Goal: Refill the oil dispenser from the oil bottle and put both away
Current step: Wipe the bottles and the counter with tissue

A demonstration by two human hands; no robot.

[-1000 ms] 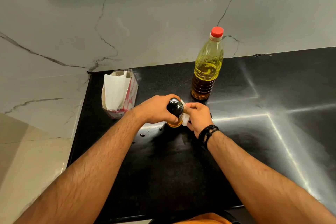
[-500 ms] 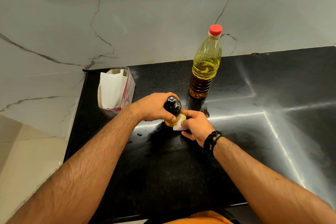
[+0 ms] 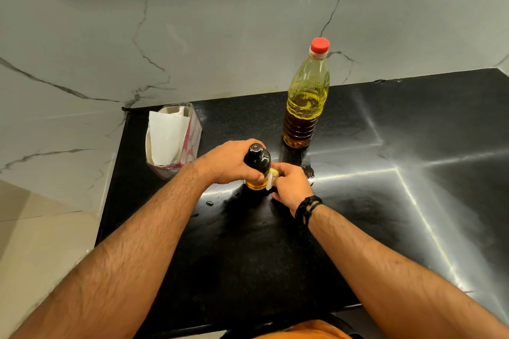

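The black counter (image 3: 413,228) fills the lower view, its shine streaked, likely with wiped oil. At about one o'clock from the hands stands the oil bottle (image 3: 307,96), upright near the wall with its red cap (image 3: 319,45) on and roughly half full; capped and set back, it looks finished with, so pouring is probably over. At ten o'clock sits an opened napkin box (image 3: 173,140) with white paper sticking up, close enough to reach, which suits a clean-up step.

In the middle stands the oil dispenser (image 3: 257,168), a small bottle with a dark top and amber oil showing low down. The left hand (image 3: 228,162) wraps its upper part, apparently steadying it so it cannot tip or turn. The right hand (image 3: 289,187) pinches a folded napkin (image 3: 271,177) against the dispenser's right side, seemingly to wipe off drips. A few small drops (image 3: 210,203) lie on the counter at eight o'clock of the dispenser. Both containers remain to be put away.
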